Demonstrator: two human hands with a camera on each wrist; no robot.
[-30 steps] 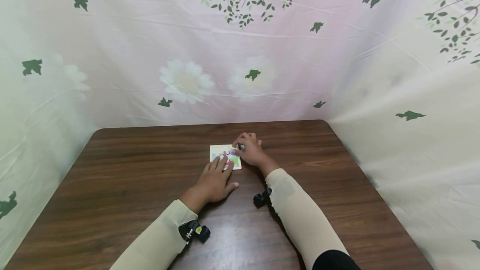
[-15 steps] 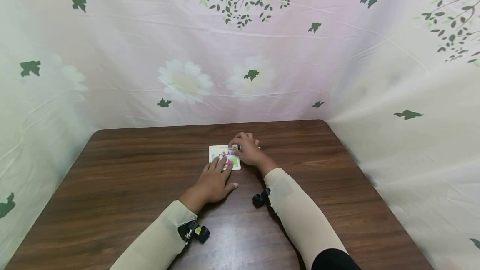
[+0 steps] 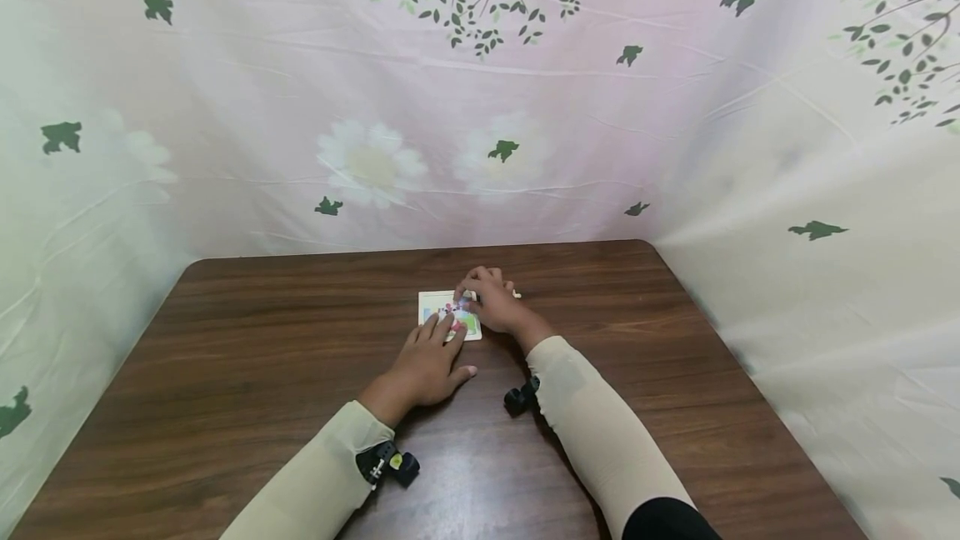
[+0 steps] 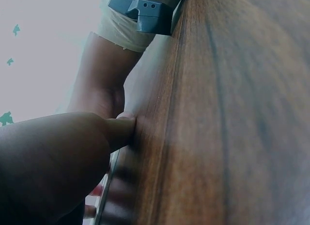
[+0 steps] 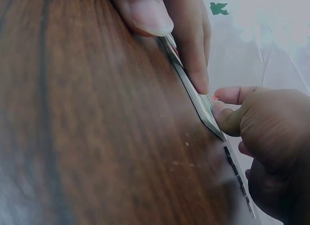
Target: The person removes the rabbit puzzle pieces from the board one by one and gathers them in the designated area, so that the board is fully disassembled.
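A flat white-bordered picture board (image 3: 426, 302) with a colourful print lies on the brown table. My left hand (image 3: 423, 365) rests on its near part with fingers straight and spread; its thumb touches the table. At the board's right side, my right hand (image 3: 497, 302) reaches over the surface. In the right wrist view, its thumb and index finger pinch a small piece (image 5: 215, 98) with a red spot, mostly hidden by the fingertips. Beside that hand runs a thin pale strip (image 5: 237, 174) with dark segments, partly covered by the palm side.
The brown wooden table (image 3: 262, 373) stretches around the board on all sides. A pale printed cloth (image 3: 435, 215) hangs behind the table's far edge and along both sides. Black wrist cameras (image 3: 405, 468) sit on both sleeves, low over the tabletop.
My right hand has shifted slightly left over the board, its fingertips now lower and closer to the printed picture. The left hand has stayed in place on the board.
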